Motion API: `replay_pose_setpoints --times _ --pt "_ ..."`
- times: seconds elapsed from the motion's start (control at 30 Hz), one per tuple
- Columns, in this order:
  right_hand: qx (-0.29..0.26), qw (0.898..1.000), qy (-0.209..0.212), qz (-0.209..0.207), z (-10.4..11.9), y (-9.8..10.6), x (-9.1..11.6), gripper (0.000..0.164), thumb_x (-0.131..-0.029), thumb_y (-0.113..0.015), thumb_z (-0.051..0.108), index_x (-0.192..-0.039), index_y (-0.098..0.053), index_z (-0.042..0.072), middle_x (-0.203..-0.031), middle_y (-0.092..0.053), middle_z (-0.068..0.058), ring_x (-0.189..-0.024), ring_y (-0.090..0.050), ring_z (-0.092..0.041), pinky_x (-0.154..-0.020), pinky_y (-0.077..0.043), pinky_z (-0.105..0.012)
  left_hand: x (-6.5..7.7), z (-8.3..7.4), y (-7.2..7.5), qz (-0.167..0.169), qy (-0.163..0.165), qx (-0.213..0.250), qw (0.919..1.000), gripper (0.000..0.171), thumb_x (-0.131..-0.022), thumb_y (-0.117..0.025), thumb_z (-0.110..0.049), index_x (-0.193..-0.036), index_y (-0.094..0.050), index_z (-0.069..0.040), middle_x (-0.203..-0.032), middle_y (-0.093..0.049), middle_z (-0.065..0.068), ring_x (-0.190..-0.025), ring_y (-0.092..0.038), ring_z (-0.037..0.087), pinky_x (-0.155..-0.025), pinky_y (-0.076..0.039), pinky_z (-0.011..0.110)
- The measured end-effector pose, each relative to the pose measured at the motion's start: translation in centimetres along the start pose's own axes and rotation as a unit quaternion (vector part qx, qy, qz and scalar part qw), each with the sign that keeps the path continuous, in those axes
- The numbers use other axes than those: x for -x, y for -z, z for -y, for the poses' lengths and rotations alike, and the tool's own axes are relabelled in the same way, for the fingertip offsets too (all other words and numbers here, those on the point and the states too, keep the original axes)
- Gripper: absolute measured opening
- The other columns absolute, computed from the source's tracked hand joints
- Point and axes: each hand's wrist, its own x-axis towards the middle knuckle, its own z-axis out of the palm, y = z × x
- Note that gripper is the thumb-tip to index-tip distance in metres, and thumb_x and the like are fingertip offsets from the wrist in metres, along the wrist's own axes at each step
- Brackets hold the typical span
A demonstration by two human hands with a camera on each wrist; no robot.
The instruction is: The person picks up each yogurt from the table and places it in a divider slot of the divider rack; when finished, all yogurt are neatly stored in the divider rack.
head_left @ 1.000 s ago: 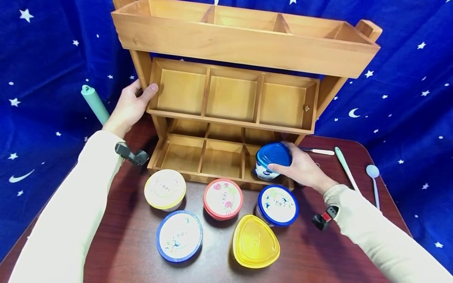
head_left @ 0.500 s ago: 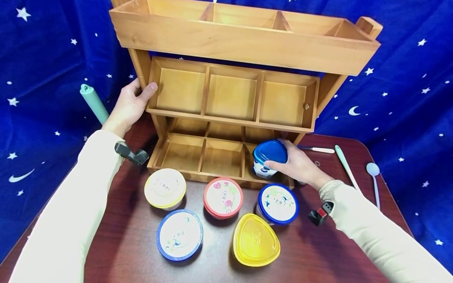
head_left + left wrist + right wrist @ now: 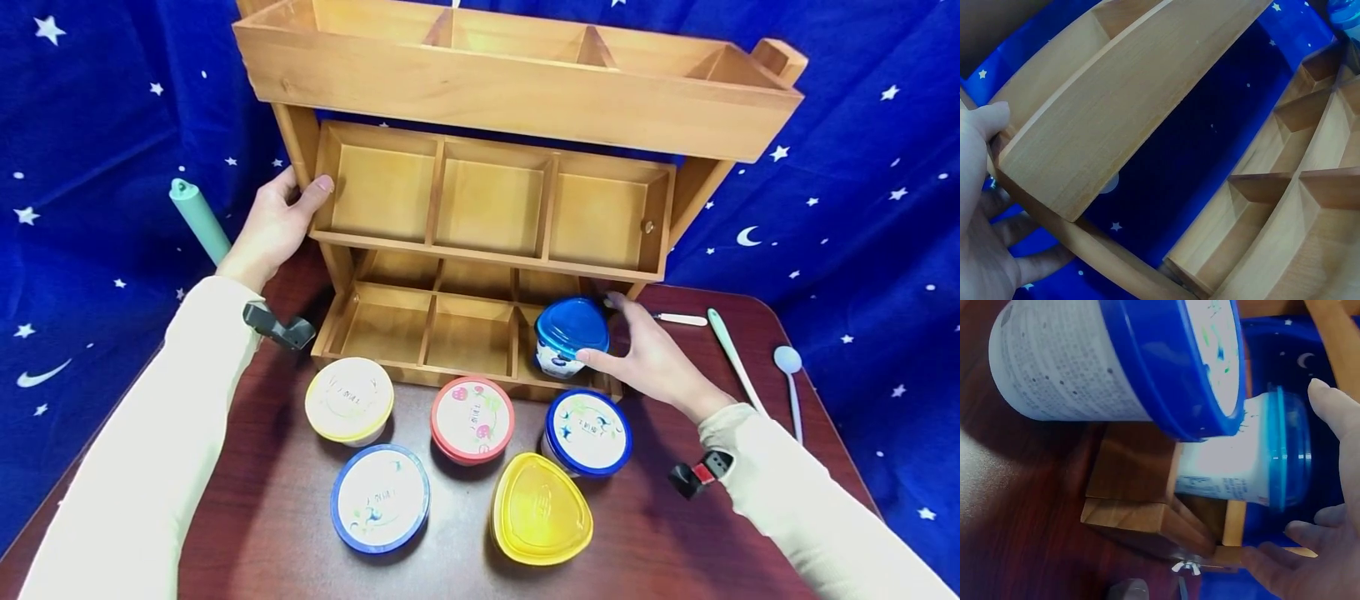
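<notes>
A blue-lidded tub [image 3: 573, 327] with rounded-triangle lid stands in the right compartment of the bottom tier of a wooden shelf rack [image 3: 517, 100]. Beside it is my right hand [image 3: 656, 358], fingers spread and thumb near the lid's edge. The right wrist view shows a gap between this hand and the clear blue lid [image 3: 1291, 447]. My left hand [image 3: 273, 221] grips the rack's left side at the middle tier, its thumb over the tray end. In the left wrist view the fingers [image 3: 1041, 265] reach behind the wooden upright [image 3: 1119, 262].
In front of the rack stand a yellow-rimmed tub [image 3: 349, 400], a red-rimmed tub [image 3: 472, 419], two blue-rimmed tubs [image 3: 381, 500] and a yellow tub [image 3: 542, 510]. A green-handled utensil [image 3: 733, 358], a white-handled one [image 3: 682, 319] and a pale spoon [image 3: 789, 362] lie at right.
The blue-lidded tub has shifted slightly left within its compartment. My right hand has let go of it and drawn away to the right. The left hand keeps its place.
</notes>
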Motion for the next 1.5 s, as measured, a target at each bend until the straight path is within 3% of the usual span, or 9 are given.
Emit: replay_pose_setpoints --times 0.2,0.37,0.67,0.83,1.0,1.1,1.23,1.33,1.5 --pt "-0.003 1.0 0.014 -0.021 0.3 0.8 1.8 0.095 -0.085 -0.075 0.043 -0.153 -0.024 0.001 -0.149 -0.038 -0.024 -0.136 -0.038 -0.043 -0.108 -0.034 -0.06 0.0 0.1 0.0 -0.002 -0.003 -0.003 1.0 0.047 -0.1 -0.053 -0.044 -0.135 -0.055 -0.011 -0.117 -0.061 0.005 -0.099 -0.057 0.008 -0.091 -0.043 0.024" --pt "-0.009 0.999 0.032 -0.042 0.7 1.2 3.4 0.091 -0.085 -0.077 0.037 -0.153 -0.026 0.004 -0.148 -0.041 -0.022 -0.116 -0.057 -0.038 -0.091 -0.05 -0.051 0.0 0.2 0.0 -0.006 -0.007 0.002 1.0 0.044 -0.1 -0.053 -0.043 -0.131 -0.057 -0.011 -0.113 -0.062 0.002 -0.096 -0.057 0.006 -0.089 -0.043 0.023" --pt "-0.013 0.996 0.052 -0.075 1.2 1.1 7.0 0.093 -0.078 -0.084 0.031 -0.153 -0.031 0.015 -0.145 -0.047 -0.017 -0.126 -0.048 -0.035 -0.095 -0.038 -0.045 0.0 0.1 0.0 -0.006 -0.008 -0.009 0.9999 0.048 -0.1 -0.053 -0.045 -0.134 -0.055 -0.01 -0.118 -0.06 0.005 -0.1 -0.056 0.008 -0.091 -0.043 0.024" --pt "-0.021 0.996 0.044 -0.078 1.0 0.4 8.5 0.093 -0.078 -0.085 0.028 -0.154 -0.031 0.019 -0.147 -0.046 -0.014 -0.134 -0.042 -0.036 -0.107 -0.031 -0.03 0.0 0.1 -0.1 -0.007 -0.006 -0.011 0.9999 0.05 -0.1 -0.052 -0.045 -0.136 -0.054 -0.01 -0.121 -0.06 0.006 -0.102 -0.055 0.009 -0.093 -0.042 0.025" --pt "-0.022 0.996 0.038 -0.071 0.9 -0.7 9.5 0.095 -0.078 -0.085 0.031 -0.154 -0.03 0.018 -0.15 -0.041 -0.013 -0.135 -0.04 -0.035 -0.103 -0.023 -0.01 0.0 0.1 -0.1 -0.007 -0.005 -0.007 0.9999 0.05 -0.1 -0.052 -0.045 -0.136 -0.054 -0.01 -0.121 -0.06 0.006 -0.102 -0.056 0.008 -0.094 -0.043 0.025" --pt "-0.017 0.997 0.035 -0.07 0.8 -1.3 9.9 0.096 -0.076 -0.086 0.032 -0.154 -0.03 0.017 -0.148 -0.042 -0.013 -0.132 -0.043 -0.033 -0.104 -0.033 -0.024 0.0 0.2 -0.1 -0.006 -0.007 -0.007 0.9999 0.048 -0.1 -0.053 -0.044 -0.134 -0.055 -0.011 -0.12 -0.06 0.006 -0.101 -0.056 0.008 -0.093 -0.043 0.025" --pt "-0.014 0.997 0.037 -0.073 0.6 -2.0 10.5 0.097 -0.075 -0.087 0.032 -0.153 -0.031 0.015 -0.144 -0.044 -0.014 -0.129 -0.045 -0.032 -0.1 -0.034 -0.019 0.0 0.1 -0.1 -0.008 -0.009 -0.003 0.9999 0.046 -0.1 -0.053 -0.044 -0.132 -0.057 -0.011 -0.118 -0.061 0.005 -0.1 -0.056 0.008 -0.092 -0.043 0.024" --pt "-0.013 0.997 0.037 -0.073 0.2 -2.6 10.9 0.097 -0.075 -0.087 0.032 -0.152 -0.031 0.012 -0.142 -0.046 -0.014 -0.125 -0.048 -0.03 -0.093 -0.029 -0.004 0.0 0.1 -0.1 -0.007 -0.008 -0.001 0.9999 0.047 -0.1 -0.053 -0.043 -0.133 -0.056 -0.011 -0.119 -0.061 0.005 -0.101 -0.056 0.008 -0.093 -0.043 0.025" --pt "-0.044 0.996 0.041 -0.063 -0.3 -3.7 11.3 0.097 -0.075 -0.088 0.027 -0.151 -0.032 0.006 -0.132 -0.051 -0.013 -0.109 -0.06 -0.029 -0.089 -0.045 -0.011 0.1 0.1 -0.1 -0.007 -0.004 -0.004 1.0 0.048 -0.1 -0.052 -0.044 -0.135 -0.055 -0.011 -0.121 -0.06 0.006 -0.102 -0.056 0.008 -0.095 -0.043 0.025"
